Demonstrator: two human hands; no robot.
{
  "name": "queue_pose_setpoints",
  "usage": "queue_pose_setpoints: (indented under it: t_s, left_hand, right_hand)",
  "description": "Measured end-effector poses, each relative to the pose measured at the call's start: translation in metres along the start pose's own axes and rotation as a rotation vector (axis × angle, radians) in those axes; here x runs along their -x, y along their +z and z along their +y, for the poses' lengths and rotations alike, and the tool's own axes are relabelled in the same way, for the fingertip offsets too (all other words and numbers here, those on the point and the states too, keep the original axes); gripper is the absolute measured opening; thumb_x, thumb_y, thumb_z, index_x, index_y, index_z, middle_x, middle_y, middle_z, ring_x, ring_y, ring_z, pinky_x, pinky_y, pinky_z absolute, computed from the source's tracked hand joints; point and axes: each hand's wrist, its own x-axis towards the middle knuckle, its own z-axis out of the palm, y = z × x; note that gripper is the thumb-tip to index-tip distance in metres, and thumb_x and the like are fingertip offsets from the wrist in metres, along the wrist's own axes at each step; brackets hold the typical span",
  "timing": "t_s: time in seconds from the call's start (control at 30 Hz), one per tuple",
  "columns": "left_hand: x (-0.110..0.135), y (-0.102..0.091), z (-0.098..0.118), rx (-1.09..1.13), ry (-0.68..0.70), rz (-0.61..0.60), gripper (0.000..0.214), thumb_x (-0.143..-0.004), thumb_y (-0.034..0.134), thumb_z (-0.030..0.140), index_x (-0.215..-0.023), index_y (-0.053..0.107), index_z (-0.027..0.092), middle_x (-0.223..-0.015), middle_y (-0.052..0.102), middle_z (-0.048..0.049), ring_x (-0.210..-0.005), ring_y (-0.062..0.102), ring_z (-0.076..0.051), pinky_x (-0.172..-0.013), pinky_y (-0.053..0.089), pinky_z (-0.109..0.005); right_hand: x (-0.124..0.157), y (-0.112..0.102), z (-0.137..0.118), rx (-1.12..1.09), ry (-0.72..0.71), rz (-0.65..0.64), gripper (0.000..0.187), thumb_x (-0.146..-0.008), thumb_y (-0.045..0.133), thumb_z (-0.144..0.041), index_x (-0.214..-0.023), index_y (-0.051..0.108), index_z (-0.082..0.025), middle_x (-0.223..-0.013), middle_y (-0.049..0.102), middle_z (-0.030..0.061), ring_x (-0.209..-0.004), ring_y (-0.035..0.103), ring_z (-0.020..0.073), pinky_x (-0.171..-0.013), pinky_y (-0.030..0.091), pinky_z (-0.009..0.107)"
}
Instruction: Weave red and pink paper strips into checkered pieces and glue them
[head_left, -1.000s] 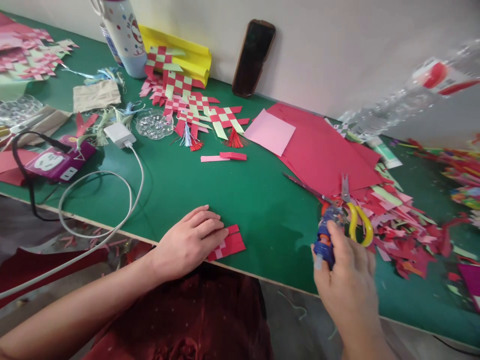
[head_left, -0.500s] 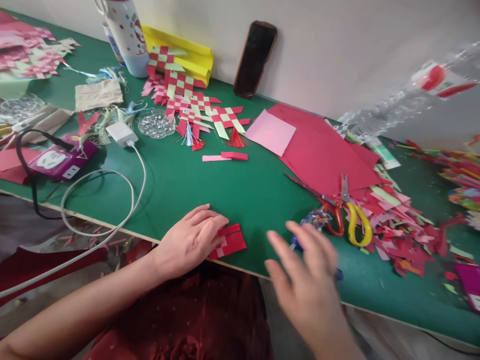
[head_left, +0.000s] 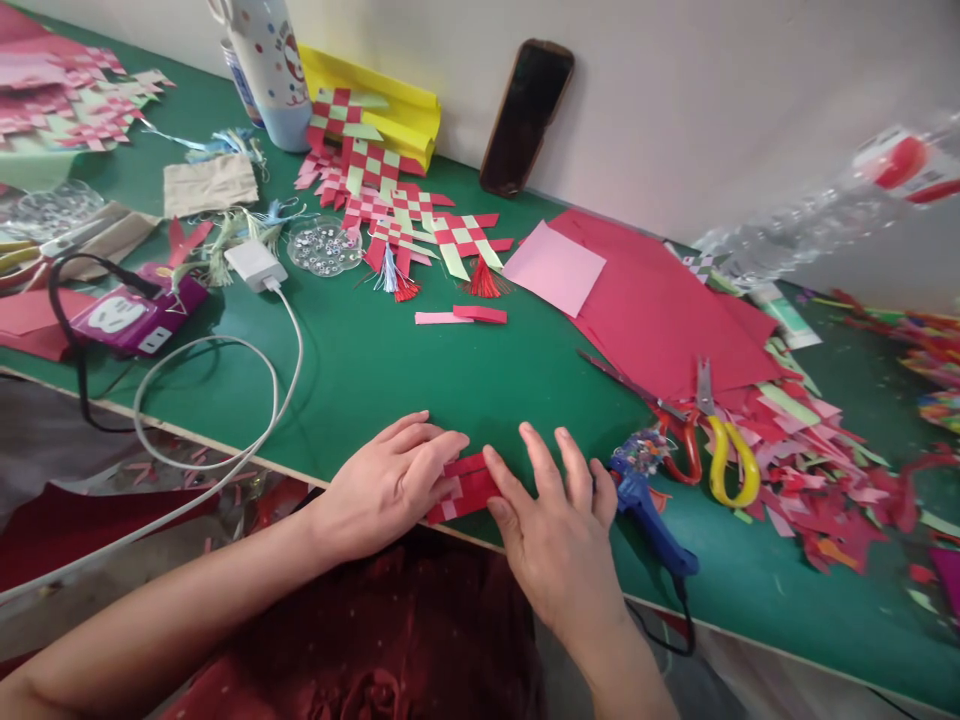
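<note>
A small woven paper piece (head_left: 474,485), red with pink squares, lies flat near the table's front edge. My left hand (head_left: 391,482) bends over its left end, with the fingers pressing it down and hiding part of the weave. At the right end, my right hand (head_left: 562,525) touches the paper with thumb and index finger; its other fingers are spread above the green table. Beyond the paper lie two short folded strips, one pink strip (head_left: 441,318) and one red strip (head_left: 481,314).
To the right are a blue glue gun (head_left: 654,525), yellow-handled scissors (head_left: 733,465), paper scraps (head_left: 814,480) and red sheets (head_left: 667,310). Finished woven pieces (head_left: 457,240) lie behind. A white cable (head_left: 292,385) loops at left near a purple power strip (head_left: 135,312). A phone (head_left: 527,115) leans on the wall.
My right hand has moved left and down from above the table onto the right end of the woven paper, uncovering the blue glue gun. My left hand stays on the paper.
</note>
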Motion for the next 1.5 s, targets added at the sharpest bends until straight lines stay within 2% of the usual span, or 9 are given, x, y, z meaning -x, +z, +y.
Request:
queue_pose_setpoints:
  t_s: [0.27,0.47,0.67,0.97,1.1,1.17,1.23,1.37,1.5]
  left_hand:
    - [-0.002,0.0,0.0,0.035,0.002,0.04,0.033,-0.098,0.052,0.026,-0.128,0.049,0.012,-0.111,0.071,-0.0122,-0.107,0.066,-0.021,-0.105,0.049,-0.045]
    - [0.006,-0.016,0.004,0.105,0.023,0.262,0.02,-0.095,0.053,0.011,-0.115,0.055,0.014,-0.107,0.07,-0.0111,-0.108,0.066,-0.019,-0.104,0.051,-0.043]
    - [0.032,-0.02,0.013,-0.046,0.164,0.004,0.047,-0.094,0.06,0.04,-0.127,0.05,0.009,-0.128,0.064,-0.017,-0.129,0.055,-0.028,-0.112,0.042,-0.051]
    - [0.045,-0.009,0.017,0.01,0.158,0.029,0.035,-0.096,0.048,0.008,-0.131,0.05,0.015,-0.113,0.073,-0.0095,-0.116,0.064,-0.021,-0.111,0.043,-0.048]
    - [0.029,-0.02,0.03,0.36,-0.177,0.173,0.037,-0.095,0.056,0.017,-0.131,0.047,0.021,-0.102,0.074,-0.0069,-0.094,0.073,-0.019,-0.089,0.058,-0.036]
    - [0.015,-0.026,0.035,0.688,-0.505,0.122,0.048,-0.094,0.061,0.025,-0.137,0.039,0.021,-0.083,0.073,-0.0023,-0.072,0.072,-0.016,-0.068,0.059,-0.027]
    - [0.002,-0.031,0.037,1.048,-0.692,0.064,0.059,-0.092,0.064,0.033,-0.14,0.033,0.018,-0.069,0.068,0.0011,-0.06,0.068,-0.015,-0.058,0.054,-0.024]
    - [-0.012,-0.031,0.038,1.324,-0.822,0.073,0.074,-0.082,0.075,0.038,-0.139,0.033,0.017,-0.071,0.067,0.0012,-0.059,0.064,-0.013,-0.056,0.048,-0.021]
    - [-0.012,-0.026,0.038,1.314,-0.856,0.068,0.076,-0.081,0.077,0.038,-0.14,0.033,0.018,-0.067,0.063,0.0039,-0.056,0.058,-0.01,-0.054,0.044,-0.019]
  right_hand:
    - [-0.001,0.001,0.0,-0.002,0.015,-0.022,0.039,-0.1,0.041,-0.036,-0.135,0.056,-0.034,-0.151,0.045,0.0111,-0.139,0.033,0.0411,-0.1,0.034,0.067]
    - [-0.003,0.007,0.002,-0.127,0.026,0.032,0.039,-0.101,0.037,-0.035,-0.133,0.059,-0.028,-0.146,0.049,0.0134,-0.139,0.035,0.0377,-0.101,0.039,0.064]
    - [-0.006,0.002,0.01,-0.312,0.02,0.221,0.039,-0.101,0.039,-0.027,-0.137,0.051,-0.017,-0.141,0.051,0.0153,-0.14,0.034,0.0293,-0.109,0.04,0.054]
    - [0.01,-0.006,0.01,-0.415,0.051,0.299,0.039,-0.098,0.046,-0.024,-0.138,0.05,-0.024,-0.14,0.052,0.0112,-0.139,0.038,0.0288,-0.11,0.039,0.056]
    - [0.018,-0.012,0.009,-0.718,0.158,0.278,0.039,-0.099,0.045,-0.027,-0.138,0.049,-0.03,-0.142,0.052,0.0084,-0.137,0.043,0.0264,-0.11,0.04,0.053]
    - [0.018,-0.015,0.007,-1.002,0.238,0.223,0.04,-0.101,0.044,-0.035,-0.14,0.046,-0.03,-0.144,0.051,0.0095,-0.134,0.047,0.0255,-0.108,0.044,0.05]
    - [0.016,-0.016,0.001,-1.297,0.286,0.158,0.046,-0.099,0.046,-0.045,-0.142,0.044,-0.028,-0.144,0.052,0.0119,-0.131,0.051,0.0257,-0.105,0.048,0.048]
    - [0.008,-0.012,-0.015,-1.677,0.362,0.055,0.059,-0.088,0.063,-0.051,-0.139,0.043,-0.028,-0.13,0.062,0.0114,-0.117,0.062,0.0246,-0.096,0.054,0.044]
    - [0.0,-0.011,-0.026,-1.743,0.528,0.074,0.056,-0.084,0.07,-0.042,-0.132,0.045,-0.029,-0.104,0.069,0.0045,-0.095,0.07,0.0204,-0.081,0.06,0.038]
